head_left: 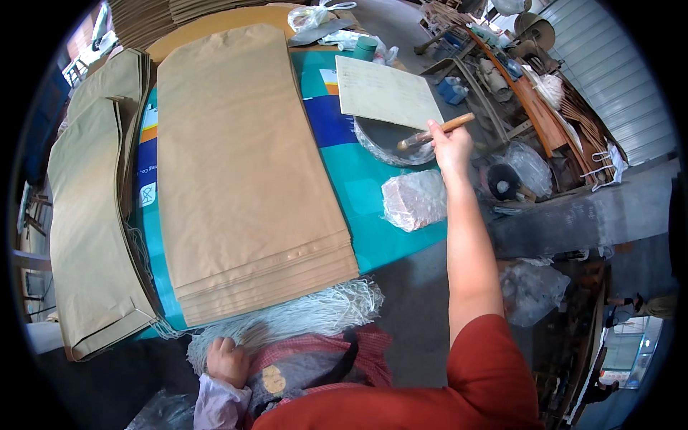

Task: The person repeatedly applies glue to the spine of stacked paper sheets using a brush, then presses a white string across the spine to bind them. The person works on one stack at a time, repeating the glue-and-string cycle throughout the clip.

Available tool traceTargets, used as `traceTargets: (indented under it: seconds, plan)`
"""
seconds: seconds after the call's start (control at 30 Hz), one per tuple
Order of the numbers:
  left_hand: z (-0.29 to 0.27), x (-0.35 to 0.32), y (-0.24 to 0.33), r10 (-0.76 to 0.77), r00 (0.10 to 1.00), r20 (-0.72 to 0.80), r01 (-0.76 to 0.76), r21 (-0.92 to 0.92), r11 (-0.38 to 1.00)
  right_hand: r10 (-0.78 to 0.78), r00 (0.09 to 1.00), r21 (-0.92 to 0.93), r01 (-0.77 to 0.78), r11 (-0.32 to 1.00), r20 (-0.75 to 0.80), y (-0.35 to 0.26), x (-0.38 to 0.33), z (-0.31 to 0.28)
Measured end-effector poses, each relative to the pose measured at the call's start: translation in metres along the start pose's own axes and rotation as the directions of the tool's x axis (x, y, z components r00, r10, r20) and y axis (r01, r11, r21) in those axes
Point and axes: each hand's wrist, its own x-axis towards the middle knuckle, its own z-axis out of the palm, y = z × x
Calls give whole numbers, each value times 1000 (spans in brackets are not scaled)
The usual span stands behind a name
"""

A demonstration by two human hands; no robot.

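My right hand, arm stretched out, grips a brush with a wooden handle. Its bristle end points left, over a round basin with a smeared rim. A pale flat board covers the far part of the basin. My left hand is closed by my lap, against a bundle of white strings; what its fingers hold, if anything, is hidden. Before me lies a stack of brown paper bags, their near ends fanned in steps.
More brown bags with strings lie at the left. A plastic-wrapped block sits near the basin on the teal table cover. A green-lidded container and plastic bags are farther back. Cluttered shelving stands at the right.
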Motion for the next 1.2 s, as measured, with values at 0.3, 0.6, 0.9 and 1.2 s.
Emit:
traceTargets:
  seconds: [0.3, 0.6, 0.9, 1.2]
  plan:
    - [2, 4, 15, -315, 942, 111, 331, -447, 831, -112, 993, -491, 109, 864, 23, -3, 19, -16]
    - [-48, 21, -21, -41, 972, -232, 91, 207, 974, -206, 916, 483, 15, 875, 345, -107, -161, 19]
    - [-72, 69, -38, -134, 990, -44, 139, 147, 979, -522, 470, 483, 212, 850, 712, -192, -243, 136]
    - [-60, 78, -46, -151, 988, -18, 152, 114, 982, -495, 490, 448, 220, 867, 717, -195, -248, 150]
